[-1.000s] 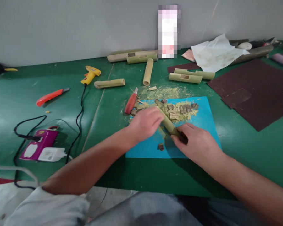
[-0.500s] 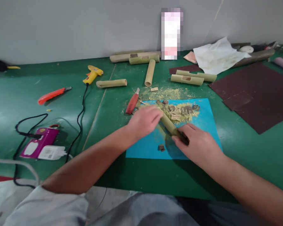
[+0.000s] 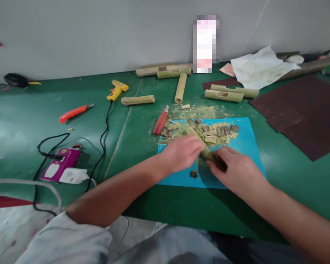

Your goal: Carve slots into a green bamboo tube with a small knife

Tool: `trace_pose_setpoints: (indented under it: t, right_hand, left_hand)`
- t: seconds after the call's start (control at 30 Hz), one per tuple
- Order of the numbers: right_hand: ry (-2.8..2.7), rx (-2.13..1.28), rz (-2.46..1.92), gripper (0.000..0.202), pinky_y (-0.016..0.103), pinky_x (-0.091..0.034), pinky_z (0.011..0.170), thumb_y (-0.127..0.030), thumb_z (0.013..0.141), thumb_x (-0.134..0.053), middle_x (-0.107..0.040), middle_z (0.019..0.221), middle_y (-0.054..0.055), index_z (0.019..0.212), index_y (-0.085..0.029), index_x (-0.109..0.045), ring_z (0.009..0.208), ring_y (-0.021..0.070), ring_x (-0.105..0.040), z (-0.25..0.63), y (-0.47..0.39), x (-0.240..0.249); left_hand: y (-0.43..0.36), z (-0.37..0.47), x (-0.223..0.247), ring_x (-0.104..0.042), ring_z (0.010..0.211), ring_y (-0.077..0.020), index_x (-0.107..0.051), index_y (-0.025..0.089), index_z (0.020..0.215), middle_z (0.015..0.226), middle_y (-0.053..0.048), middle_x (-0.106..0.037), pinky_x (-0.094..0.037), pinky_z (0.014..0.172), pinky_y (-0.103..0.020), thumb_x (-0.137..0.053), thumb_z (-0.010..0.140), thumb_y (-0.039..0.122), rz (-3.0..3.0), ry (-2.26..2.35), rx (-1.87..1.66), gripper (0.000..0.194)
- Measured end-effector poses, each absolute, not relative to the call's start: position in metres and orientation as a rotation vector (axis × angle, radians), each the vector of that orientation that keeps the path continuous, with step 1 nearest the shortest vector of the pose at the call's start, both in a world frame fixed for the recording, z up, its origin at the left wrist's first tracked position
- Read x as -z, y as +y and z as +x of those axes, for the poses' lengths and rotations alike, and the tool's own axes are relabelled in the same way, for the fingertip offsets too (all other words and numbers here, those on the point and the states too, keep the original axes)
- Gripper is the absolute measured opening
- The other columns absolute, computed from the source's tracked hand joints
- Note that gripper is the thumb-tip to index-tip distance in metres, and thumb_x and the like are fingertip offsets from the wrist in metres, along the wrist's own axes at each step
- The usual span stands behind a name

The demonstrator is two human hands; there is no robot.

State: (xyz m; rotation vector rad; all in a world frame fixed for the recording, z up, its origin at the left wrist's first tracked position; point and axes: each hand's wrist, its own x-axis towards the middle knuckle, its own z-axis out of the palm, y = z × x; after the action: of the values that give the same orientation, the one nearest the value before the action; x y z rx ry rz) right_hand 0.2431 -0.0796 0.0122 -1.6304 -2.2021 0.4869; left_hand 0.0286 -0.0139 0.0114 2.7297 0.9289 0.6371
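Note:
A pale green bamboo tube (image 3: 194, 132) slants over a blue sheet (image 3: 176, 179), its far end bare. My right hand (image 3: 238, 168) is closed round the near end, where the tube looks dark, perhaps from its opening or shadow. Across the tube's middle, my left hand (image 3: 183, 152) has its fingers pressed together; what they pinch is hidden. Bamboo chips (image 3: 210, 139) and pale shavings lie behind the tube. One small dark chip (image 3: 194, 173) sits in front of it. A red-handled knife (image 3: 161, 121) rests at the sheet's left corner.
Several cut bamboo tubes (image 3: 224, 95) lie toward the wall. To the left are an orange cutter (image 3: 74, 113), a yellow glue gun (image 3: 117, 91) and a purple power strip (image 3: 62, 165) with cords. Brown sheets (image 3: 305, 117) and a white cloth (image 3: 264, 68) occupy the right.
My left hand has slid down the tube toward my right hand, baring the far end. My right hand keeps its hold. The whole view has shifted slightly.

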Motion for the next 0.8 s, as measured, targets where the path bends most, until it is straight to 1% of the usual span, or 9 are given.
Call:
trace_pose_setpoints:
  t: [0.1, 0.23, 0.3, 0.37, 0.43, 0.53, 0.6, 0.7, 0.8]
  right_hand:
    - [-2.202, -0.489, -1.645, 0.018, 0.029, -0.027, 0.053, -0.035, 0.09, -0.059, -0.058, 0.076, 0.001, 0.078, -0.023, -0.055, 0.06, 0.0145, -0.053, 0.243, -0.079, -0.013]
    - [-2.216, -0.5, -1.631, 0.018, 0.029, -0.027, 0.053, -0.034, 0.089, -0.058, -0.057, 0.075, 0.001, 0.076, -0.023, -0.053, 0.06, 0.0142, -0.052, 0.243, -0.079, -0.014]
    - [-2.206, -0.498, -1.64, 0.018, 0.029, -0.026, 0.053, -0.035, 0.09, -0.057, -0.057, 0.076, 0.001, 0.077, -0.023, -0.053, 0.06, 0.0142, -0.051, 0.243, -0.079, -0.014]
    - [-2.206, -0.502, -1.655, 0.019, 0.029, -0.026, 0.053, -0.036, 0.09, -0.057, -0.058, 0.077, 0.001, 0.078, -0.023, -0.054, 0.059, 0.0138, -0.05, 0.243, -0.079, -0.015]
    - [-2.222, -0.521, -1.66, 0.018, 0.029, -0.027, 0.054, -0.035, 0.09, -0.057, -0.058, 0.078, 0.001, 0.078, -0.022, -0.054, 0.059, 0.0134, -0.05, 0.242, -0.079, -0.015]
    - [-2.238, -0.537, -1.664, 0.016, 0.029, -0.028, 0.055, -0.032, 0.09, -0.056, -0.059, 0.079, 0.002, 0.077, -0.022, -0.054, 0.06, 0.0133, -0.051, 0.242, -0.079, -0.017]
    - [-2.231, -0.529, -1.669, 0.018, 0.03, -0.028, 0.055, -0.034, 0.091, -0.055, -0.059, 0.079, 0.002, 0.077, -0.022, -0.054, 0.06, 0.0134, -0.051, 0.243, -0.079, -0.018]
    - [-2.227, -0.521, -1.665, 0.021, 0.03, -0.028, 0.054, -0.037, 0.092, -0.054, -0.059, 0.079, 0.002, 0.078, -0.022, -0.056, 0.059, 0.0133, -0.05, 0.243, -0.079, -0.018]
    - [-2.248, -0.51, -1.653, 0.021, 0.03, -0.028, 0.054, -0.035, 0.092, -0.054, -0.06, 0.078, 0.003, 0.077, -0.021, -0.056, 0.058, 0.013, -0.05, 0.242, -0.08, -0.018]
  left_hand:
    - [-0.014, 0.028, -0.012, -0.063, 0.08, -0.0175, -0.065, 0.015, 0.084, 0.082, -0.006, -0.066, -0.051, 0.075, -0.03, -0.042, 0.106, 0.021, 2.702, 1.084, -0.729, 0.032]
    - [-0.015, 0.027, -0.012, -0.062, 0.076, -0.016, -0.066, 0.016, 0.086, 0.082, -0.004, -0.066, -0.05, 0.068, -0.027, -0.043, 0.106, 0.02, 2.757, 0.86, -0.579, 0.031]
    - [-0.012, 0.023, -0.011, -0.063, 0.078, -0.0165, -0.066, 0.016, 0.088, 0.082, -0.005, -0.066, -0.051, 0.07, -0.028, -0.044, 0.106, 0.021, 2.731, 0.971, -0.684, 0.029]
    - [-0.008, 0.02, -0.011, -0.063, 0.079, -0.0175, -0.066, 0.016, 0.084, 0.08, -0.005, -0.065, -0.052, 0.073, -0.029, -0.044, 0.106, 0.022, 2.725, 1.099, -0.776, 0.031]
    - [-0.009, 0.02, -0.011, -0.063, 0.078, -0.0175, -0.066, 0.016, 0.084, 0.079, -0.005, -0.065, -0.052, 0.072, -0.029, -0.042, 0.106, 0.023, 2.779, 1.063, -0.709, 0.033]
    - [-0.012, 0.021, -0.012, -0.062, 0.073, -0.016, -0.068, 0.017, 0.089, 0.078, -0.004, -0.065, -0.05, 0.067, -0.027, -0.041, 0.107, 0.023, 2.84, 0.894, -0.575, 0.033]
    - [-0.011, 0.021, -0.012, -0.063, 0.075, -0.0164, -0.068, 0.017, 0.092, 0.08, -0.005, -0.066, -0.051, 0.069, -0.027, -0.042, 0.107, 0.023, 2.8, 0.96, -0.652, 0.031]
    - [-0.006, 0.018, -0.011, -0.064, 0.08, -0.0185, -0.067, 0.016, 0.088, 0.082, -0.007, -0.066, -0.054, 0.075, -0.031, -0.043, 0.106, 0.023, 2.755, 1.086, -0.78, 0.031]
    - [-0.006, 0.019, -0.011, -0.063, 0.079, -0.018, -0.066, 0.017, 0.084, 0.082, -0.006, -0.067, -0.053, 0.074, -0.03, -0.043, 0.106, 0.024, 2.797, 0.96, -0.692, 0.033]
